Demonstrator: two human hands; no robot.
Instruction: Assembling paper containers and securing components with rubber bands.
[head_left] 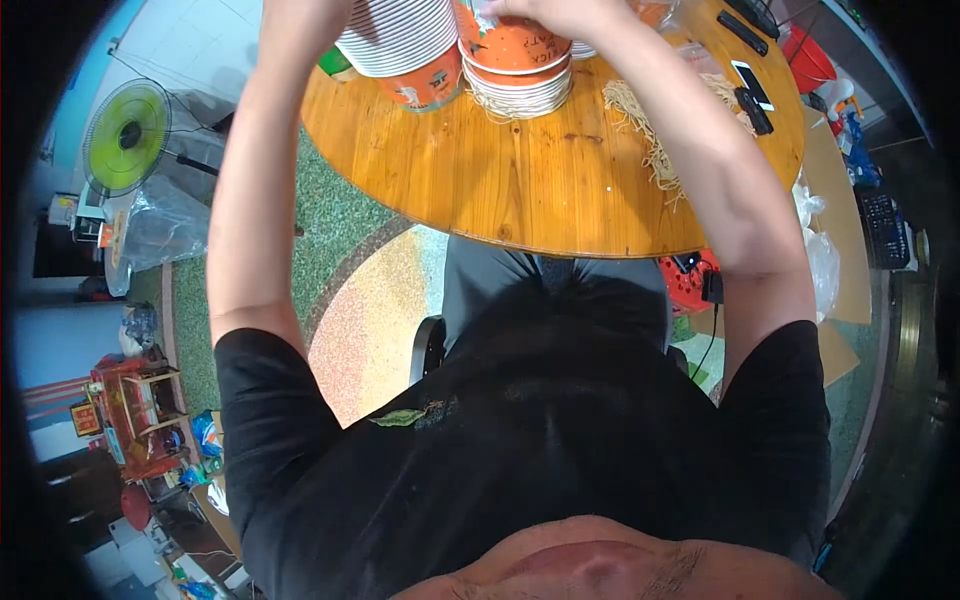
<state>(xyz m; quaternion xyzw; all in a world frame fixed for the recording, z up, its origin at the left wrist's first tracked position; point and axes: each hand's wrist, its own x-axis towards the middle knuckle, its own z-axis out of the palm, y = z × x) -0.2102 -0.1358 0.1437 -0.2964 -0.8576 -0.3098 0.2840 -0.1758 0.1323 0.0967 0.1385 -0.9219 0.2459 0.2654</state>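
A tall stack of white-rimmed paper buckets (405, 35), its lowest one orange, leans slightly at the far side of the round wooden table. Beside it, to the right, an orange printed paper bucket (515, 45) sits on a shorter stack of white-rimmed ones (520, 95). My left hand (305, 22) is at the left of the tall stack; the top edge of the view cuts off its fingers. My right hand (545, 10) is bent at the upper part of the orange bucket, its fingers curled there. What they grip, if anything, is partly cut off.
Beige tangled strands (655, 135) lie on the wooden table (480, 190) under my right forearm. A white phone (752, 85) and a black device (753, 112) are by the table's right edge. A green fan (128, 135) stands left; a red basket (690, 285) is below the table.
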